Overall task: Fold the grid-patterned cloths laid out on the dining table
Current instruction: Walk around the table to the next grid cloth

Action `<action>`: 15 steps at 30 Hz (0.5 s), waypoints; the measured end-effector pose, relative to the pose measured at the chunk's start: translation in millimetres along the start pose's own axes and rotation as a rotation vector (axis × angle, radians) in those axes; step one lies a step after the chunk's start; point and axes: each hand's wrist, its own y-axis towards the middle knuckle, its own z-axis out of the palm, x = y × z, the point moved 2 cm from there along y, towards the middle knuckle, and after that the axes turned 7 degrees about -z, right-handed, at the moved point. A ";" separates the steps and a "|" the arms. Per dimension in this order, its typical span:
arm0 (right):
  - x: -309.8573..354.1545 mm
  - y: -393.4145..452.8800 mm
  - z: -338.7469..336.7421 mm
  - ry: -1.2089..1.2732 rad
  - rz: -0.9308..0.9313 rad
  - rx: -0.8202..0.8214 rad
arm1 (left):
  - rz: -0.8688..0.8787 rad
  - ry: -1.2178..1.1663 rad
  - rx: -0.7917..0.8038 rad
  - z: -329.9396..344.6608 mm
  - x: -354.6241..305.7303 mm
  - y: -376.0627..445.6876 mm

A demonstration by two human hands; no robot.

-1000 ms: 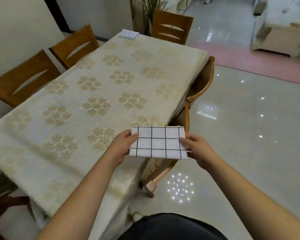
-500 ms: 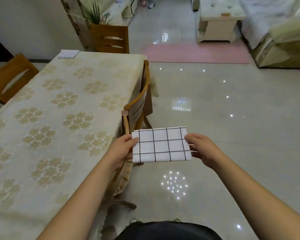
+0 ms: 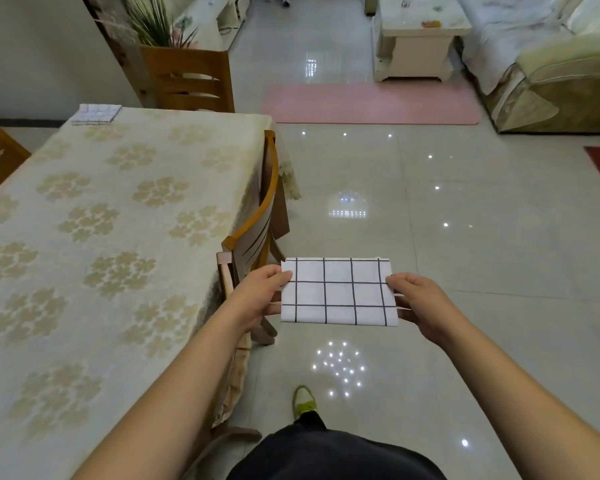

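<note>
The folded grid-patterned cloth is held flat in the air above the tiled floor, just off the right edge of the surface. The left hand pinches its left side, thumb on top. The right hand pinches its right side in the same way. A second folded cloth lies at the far left corner of the surface.
</note>
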 end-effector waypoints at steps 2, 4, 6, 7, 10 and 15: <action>8.9 17.5 4.1 0.000 -0.001 -0.015 | -0.021 -0.014 0.026 -3.5 -10.2 16.8; 18.4 34.2 8.8 -0.008 0.004 -0.026 | -0.032 -0.032 0.045 -7.7 -19.3 34.5; 26.8 48.9 12.3 -0.012 0.007 -0.042 | -0.036 -0.038 0.053 -12.0 -29.6 49.4; 30.9 56.0 14.5 -0.008 0.001 -0.047 | -0.034 -0.024 0.051 -13.9 -34.8 56.7; 42.0 74.6 18.3 0.008 -0.011 -0.072 | -0.046 -0.002 0.072 -18.9 -48.8 78.9; 55.6 107.1 14.7 0.011 -0.008 -0.083 | -0.036 0.029 0.096 -18.9 -71.2 114.8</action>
